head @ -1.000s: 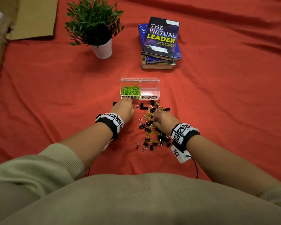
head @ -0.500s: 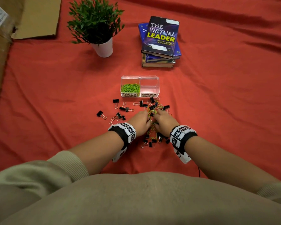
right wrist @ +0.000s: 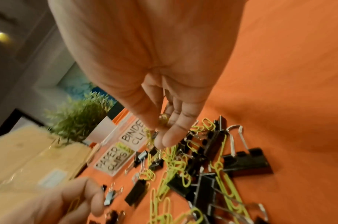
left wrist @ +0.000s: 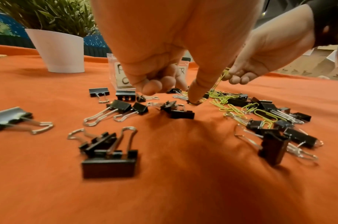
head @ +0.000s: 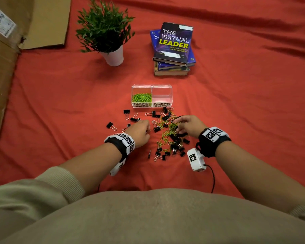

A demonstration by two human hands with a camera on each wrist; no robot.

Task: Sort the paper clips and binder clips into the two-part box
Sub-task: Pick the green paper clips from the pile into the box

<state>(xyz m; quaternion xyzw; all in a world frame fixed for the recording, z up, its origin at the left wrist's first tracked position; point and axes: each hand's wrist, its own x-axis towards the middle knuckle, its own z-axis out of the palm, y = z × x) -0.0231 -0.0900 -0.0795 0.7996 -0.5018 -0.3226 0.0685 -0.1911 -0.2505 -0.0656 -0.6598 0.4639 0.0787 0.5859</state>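
The clear two-part box [head: 152, 104] stands on the red cloth, with green paper clips [head: 142, 98] in its left part. Its right part, labelled for binder clips, holds nothing that I can see. Just in front lies a mixed pile of black binder clips [head: 177, 148] and green paper clips [head: 167, 133]. My right hand [head: 177, 122] hovers over the pile's far side and pinches a few linked green paper clips [left wrist: 223, 76] that dangle from its fingertips [right wrist: 164, 141]. My left hand [head: 144, 128] is at the pile's left edge. Its fingers [left wrist: 154, 87] are curled and its thumb presses a clip onto the cloth.
Loose binder clips [head: 111, 125] lie scattered left of the pile. A potted plant [head: 106, 32] and a stack of books [head: 173, 48] stand beyond the box. Cardboard [head: 0, 71] runs along the left edge.
My left hand came back from the box's paper clip part to the pile, then shifted left. My right hand rose a little to the right with paper clips.
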